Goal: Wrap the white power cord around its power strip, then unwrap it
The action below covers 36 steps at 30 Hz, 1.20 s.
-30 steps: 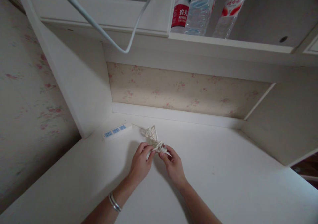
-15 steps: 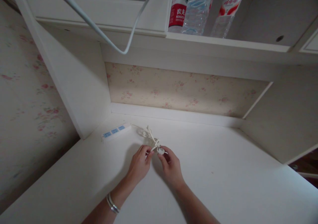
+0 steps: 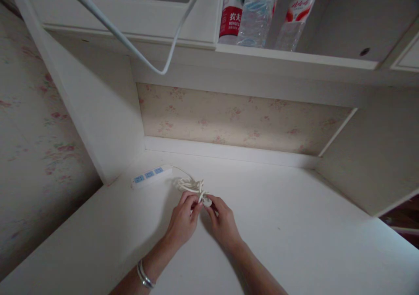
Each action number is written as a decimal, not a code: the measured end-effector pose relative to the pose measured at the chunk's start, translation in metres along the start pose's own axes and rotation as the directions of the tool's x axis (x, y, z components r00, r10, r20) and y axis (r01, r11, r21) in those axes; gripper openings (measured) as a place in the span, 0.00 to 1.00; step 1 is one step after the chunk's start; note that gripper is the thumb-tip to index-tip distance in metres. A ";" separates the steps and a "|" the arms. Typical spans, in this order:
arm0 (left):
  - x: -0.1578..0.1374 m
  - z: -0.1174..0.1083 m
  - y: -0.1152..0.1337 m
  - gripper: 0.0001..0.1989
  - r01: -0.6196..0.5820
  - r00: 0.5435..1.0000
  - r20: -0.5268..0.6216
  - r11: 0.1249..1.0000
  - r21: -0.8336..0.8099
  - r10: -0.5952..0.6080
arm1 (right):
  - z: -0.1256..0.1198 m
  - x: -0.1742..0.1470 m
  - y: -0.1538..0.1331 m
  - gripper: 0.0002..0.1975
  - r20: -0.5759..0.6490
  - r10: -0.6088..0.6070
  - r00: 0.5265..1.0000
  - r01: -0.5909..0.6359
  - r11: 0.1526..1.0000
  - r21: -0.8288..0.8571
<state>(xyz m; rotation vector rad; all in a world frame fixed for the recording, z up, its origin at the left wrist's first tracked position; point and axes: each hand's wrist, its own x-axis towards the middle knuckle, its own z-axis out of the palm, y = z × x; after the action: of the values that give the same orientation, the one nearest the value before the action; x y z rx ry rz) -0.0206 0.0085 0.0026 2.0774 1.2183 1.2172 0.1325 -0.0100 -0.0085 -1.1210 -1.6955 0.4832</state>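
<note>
Left hand [image 3: 183, 218] and right hand [image 3: 223, 221] nearly meet in the head view, the left pinching a bundled white cord [image 3: 191, 185], the right its pale end piece [image 3: 207, 201], partly hidden by fingers. Whether the bundle, toward the desk's [image 3: 278, 242] back edge, touches down is unclear. A power strip [image 3: 152, 175] lies near the back left corner.

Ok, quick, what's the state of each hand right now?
Left hand: closed, pinching the cord.
Right hand: closed, holding the plug.
</note>
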 end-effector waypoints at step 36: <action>0.008 0.013 -0.019 0.22 0.450 0.890 0.191 0.732 -0.511 -0.413 | 0.003 -0.002 0.021 0.22 0.098 0.408 0.908 -0.412 0.825 0.387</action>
<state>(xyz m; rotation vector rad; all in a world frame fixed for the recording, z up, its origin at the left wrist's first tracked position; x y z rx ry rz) -0.0172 0.0259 -0.0142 1.3078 1.0779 1.0934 0.1394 -0.0005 -0.0265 -1.1717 -1.2735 1.0618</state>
